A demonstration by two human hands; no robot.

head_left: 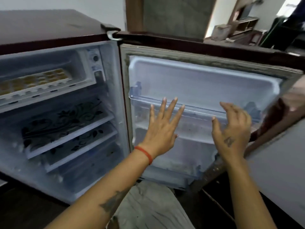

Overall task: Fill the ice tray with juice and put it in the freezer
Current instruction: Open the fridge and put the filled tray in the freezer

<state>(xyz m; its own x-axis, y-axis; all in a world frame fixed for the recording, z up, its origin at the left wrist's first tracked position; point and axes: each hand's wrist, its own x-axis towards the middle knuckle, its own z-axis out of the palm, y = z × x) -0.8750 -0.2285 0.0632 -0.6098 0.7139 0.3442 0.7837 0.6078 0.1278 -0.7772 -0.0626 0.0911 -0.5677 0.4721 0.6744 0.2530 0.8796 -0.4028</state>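
At the open refrigerator, I found the white plastic ice tray (35,81) already lying in the frosted freezer compartment (79,63) at upper left, its long axis running left to right and its cells holding yellow-orange juice. I judged that only closing remained. Both hands were up and to the right of the tray, in front of the white inner door panel (204,76). My left hand (162,129), the nearer to the tray, had straight, spread fingers holding nothing. My right hand (231,131) had loosely bent fingers, also empty. The clear door shelf (198,111) appeared empty.
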